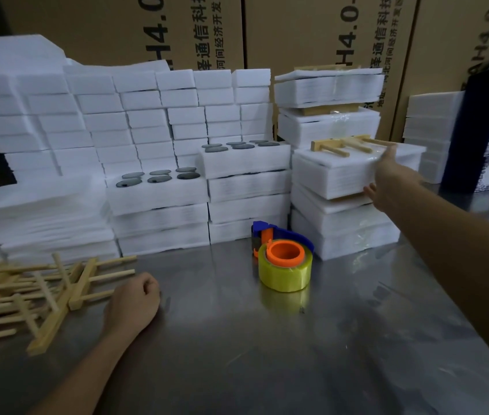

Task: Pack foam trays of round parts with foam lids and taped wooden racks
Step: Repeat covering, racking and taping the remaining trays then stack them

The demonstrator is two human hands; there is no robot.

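The person's right hand (387,179) is reaching out to the top finished pack (348,172) on the right-hand stack, fingers straight along its upper face and thumb spread down at the lower edge, so the hand is lying flat against the side and curling round nothing. One wooden rack (346,145) is lying on top of that pack under clear tape; four of its pegs are showing. Two more wrapped packs are sitting beneath it, and two others are piled behind, higher up, making five I can count.

The left hand (135,301) is resting on the steel table (267,339) as a loose fist, fingers curled in and holding nothing, just beside a heap of loose wooden racks (37,295); they are too tangled to count.

Two open foam trays are showing their round parts: the nearer tray (156,190) is holding six dark discs, and the farther tray (243,158) is also showing six. Each is sitting on three closed trays. Behind them, plain foam blocks (135,115) are stacked in many columns.

One tape dispenser (282,259), blue and orange with a yellowish roll, is standing on the table between the hands.
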